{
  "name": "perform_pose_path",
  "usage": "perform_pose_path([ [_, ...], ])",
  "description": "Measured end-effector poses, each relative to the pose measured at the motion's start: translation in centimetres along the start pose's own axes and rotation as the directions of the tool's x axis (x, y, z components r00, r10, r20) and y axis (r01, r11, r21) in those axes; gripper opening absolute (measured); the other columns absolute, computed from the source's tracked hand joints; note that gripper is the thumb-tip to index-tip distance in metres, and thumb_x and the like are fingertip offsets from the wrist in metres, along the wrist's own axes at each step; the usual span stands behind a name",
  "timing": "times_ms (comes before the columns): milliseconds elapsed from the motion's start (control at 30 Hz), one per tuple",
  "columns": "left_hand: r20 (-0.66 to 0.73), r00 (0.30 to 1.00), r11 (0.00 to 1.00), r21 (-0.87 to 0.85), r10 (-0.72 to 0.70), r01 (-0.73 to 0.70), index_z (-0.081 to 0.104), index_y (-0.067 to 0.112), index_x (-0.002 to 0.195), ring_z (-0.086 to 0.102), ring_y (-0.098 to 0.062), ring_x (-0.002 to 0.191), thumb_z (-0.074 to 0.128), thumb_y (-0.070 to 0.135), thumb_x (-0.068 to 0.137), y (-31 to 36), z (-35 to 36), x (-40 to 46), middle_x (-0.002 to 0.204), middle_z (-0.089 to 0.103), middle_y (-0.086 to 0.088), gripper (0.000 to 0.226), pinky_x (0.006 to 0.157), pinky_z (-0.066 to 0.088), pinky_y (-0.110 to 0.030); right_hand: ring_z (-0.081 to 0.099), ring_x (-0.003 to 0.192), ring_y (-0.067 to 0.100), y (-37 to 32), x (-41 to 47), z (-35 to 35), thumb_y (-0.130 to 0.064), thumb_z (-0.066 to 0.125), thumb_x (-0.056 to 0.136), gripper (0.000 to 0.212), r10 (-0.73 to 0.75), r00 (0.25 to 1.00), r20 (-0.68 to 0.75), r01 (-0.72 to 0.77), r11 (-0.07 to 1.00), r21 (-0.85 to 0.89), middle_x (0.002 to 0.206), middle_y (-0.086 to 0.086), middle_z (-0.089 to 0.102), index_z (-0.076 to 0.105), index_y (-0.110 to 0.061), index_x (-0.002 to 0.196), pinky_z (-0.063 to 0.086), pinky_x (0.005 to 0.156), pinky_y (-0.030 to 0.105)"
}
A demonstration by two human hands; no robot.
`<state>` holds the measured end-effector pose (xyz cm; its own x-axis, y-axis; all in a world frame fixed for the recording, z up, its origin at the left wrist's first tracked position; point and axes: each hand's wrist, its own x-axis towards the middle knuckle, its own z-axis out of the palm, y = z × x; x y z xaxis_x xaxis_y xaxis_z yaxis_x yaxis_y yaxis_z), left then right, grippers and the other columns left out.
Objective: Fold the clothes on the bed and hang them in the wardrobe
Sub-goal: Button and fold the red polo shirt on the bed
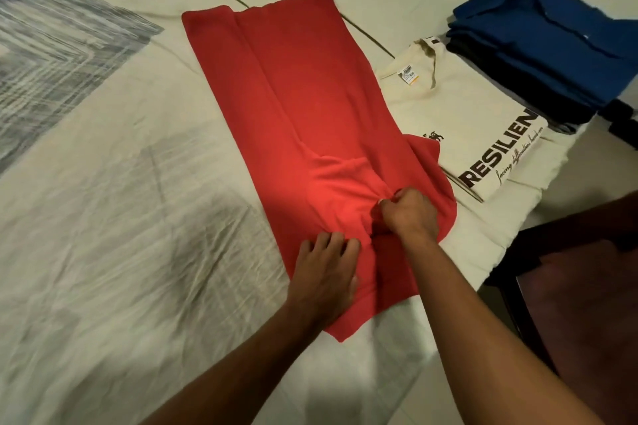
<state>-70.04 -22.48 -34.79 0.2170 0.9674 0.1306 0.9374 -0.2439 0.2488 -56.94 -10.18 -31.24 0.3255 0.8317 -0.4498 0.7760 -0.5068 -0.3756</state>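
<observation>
Long red knit garment (303, 121), sides already folded inward into a narrow strip, lies lengthwise on the cream bed sheet (103, 252), near end at the bed's edge. Left hand (324, 272) rests flat on the near end, fingers spread and fairly straight, pinning cloth. Right hand (411, 214) is fisted, fingers curled round a bunch of red fabric just beside the left fingertips; cloth puckers around the grip.

Just right of the strip: a folded cream T-shirt with black lettering (483, 134); the red hem overlaps its near corner. Beyond it, a stack of folded blue and dark garments (552, 45).

Risks, judged:
- Pulling the bunch unevenly would skew the side folds open.
- Dragging rightward could disturb the cream shirt under the overlap.
- Near end sits close to the mattress edge; releasing the pin may let it slide off.
</observation>
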Motion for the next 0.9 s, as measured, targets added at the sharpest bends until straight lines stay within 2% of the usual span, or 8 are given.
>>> perform_pose_path([
  [100, -0.013, 1.0, 0.994, -0.106, -0.024, 0.022, 0.055, 0.017, 0.094, 0.057, -0.028, 0.071, 0.046, 0.028, 0.075, 0.1, -0.6, 0.3, 0.083, 0.056, -0.003, 0.024, 0.057, 0.048, -0.037, 0.063, 0.102, 0.032, 0.4, 0.2, -1.4, -0.028, 0.063, 0.09, 0.013, -0.057, 0.997, -0.054, 0.067, 0.971, 0.227, 0.103, 0.01, 0.067, 0.056, -0.018, 0.095, 0.048, 0.085, 0.036],
  [200, 0.058, 0.998, 0.988, -0.154, 0.032, -0.022, 0.055, 0.016, 0.098, 0.059, -0.027, 0.069, 0.043, 0.03, 0.074, 0.1, -0.9, 0.0, 0.082, 0.057, -0.002, 0.03, 0.053, 0.049, -0.035, 0.062, 0.093, 0.028, 1.3, -0.1, -1.6, -0.023, 0.062, 0.092, 0.013, -0.12, 0.988, -0.101, 0.139, 0.966, 0.22, 0.093, 0.005, 0.063, 0.053, -0.015, 0.097, 0.044, 0.079, 0.034],
  [333, 0.219, 0.972, 0.977, -0.21, 0.082, -0.035, 0.053, 0.018, 0.118, 0.064, -0.032, 0.084, 0.033, 0.042, 0.082, -0.8, -1.2, 0.1, 0.098, 0.061, -0.003, 0.047, 0.062, 0.053, -0.041, 0.061, 0.108, 0.038, 2.7, -0.5, -0.9, -0.019, 0.057, 0.093, 0.024, -0.115, 0.992, -0.048, 0.117, 0.992, 0.052, 0.115, 0.018, 0.063, 0.052, -0.013, 0.115, 0.047, 0.085, 0.04],
  [433, 0.109, 0.994, 0.962, -0.268, -0.015, 0.044, 0.05, 0.024, 0.118, 0.064, -0.033, 0.078, 0.032, 0.045, 0.09, -1.3, -1.6, 1.0, 0.103, 0.06, -0.001, 0.039, 0.062, 0.053, -0.045, 0.056, 0.113, 0.042, 2.6, -1.4, -0.3, -0.021, 0.058, 0.093, 0.033, -0.267, 0.944, -0.192, 0.248, 0.962, -0.118, 0.125, 0.021, 0.055, 0.046, -0.007, 0.121, 0.047, 0.086, 0.044],
  [500, 0.083, 0.993, 0.959, -0.263, -0.083, 0.103, 0.048, 0.023, 0.118, 0.064, -0.035, 0.078, 0.034, 0.042, 0.092, -1.6, -1.6, 1.5, 0.104, 0.06, -0.002, 0.035, 0.064, 0.052, -0.046, 0.052, 0.117, 0.043, 2.4, -1.8, 0.3, -0.027, 0.061, 0.094, 0.042, -0.304, 0.931, -0.204, 0.267, 0.945, -0.188, 0.129, 0.021, 0.051, 0.044, -0.005, 0.125, 0.045, 0.09, 0.046],
  [633, 0.341, 0.938, 0.962, -0.229, -0.061, 0.146, 0.036, 0.023, 0.129, 0.063, -0.036, 0.098, 0.046, 0.037, 0.089, -1.6, -1.1, 1.6, 0.115, 0.061, -0.005, 0.044, 0.078, 0.052, -0.044, 0.054, 0.119, 0.042, 2.3, -1.0, 0.7, -0.03, 0.065, 0.092, 0.048, -0.073, 0.995, -0.073, 0.073, 0.997, -0.005, 0.13, 0.023, 0.055, 0.047, -0.003, 0.127, 0.045, 0.093, 0.042],
  [767, 0.37, 0.929, 0.956, -0.27, -0.01, 0.118, 0.035, 0.026, 0.134, 0.064, -0.034, 0.096, 0.049, 0.037, 0.089, -1.7, -1.5, 1.4, 0.101, 0.066, -0.004, 0.049, 0.079, 0.052, -0.042, 0.063, 0.11, 0.035, 2.4, 0.2, -0.1, -0.021, 0.065, 0.084, 0.034, 0.065, 0.998, -0.002, -0.063, 0.975, 0.215, 0.118, 0.018, 0.067, 0.064, -0.01, 0.116, 0.049, 0.089, 0.036],
  [900, 0.468, 0.878, 0.98, -0.199, 0.103, -0.009, 0.031, 0.025, 0.143, 0.064, -0.036, 0.097, 0.055, 0.035, 0.089, -1.2, -1.8, 0.5, 0.103, 0.068, -0.006, 0.06, 0.077, 0.048, -0.039, 0.059, 0.117, 0.036, 2.5, 0.2, -0.4, -0.019, 0.06, 0.088, 0.033, 0.096, 0.995, -0.026, -0.089, 0.973, 0.213, 0.124, 0.017, 0.064, 0.063, -0.013, 0.121, 0.048, 0.091, 0.037],
])
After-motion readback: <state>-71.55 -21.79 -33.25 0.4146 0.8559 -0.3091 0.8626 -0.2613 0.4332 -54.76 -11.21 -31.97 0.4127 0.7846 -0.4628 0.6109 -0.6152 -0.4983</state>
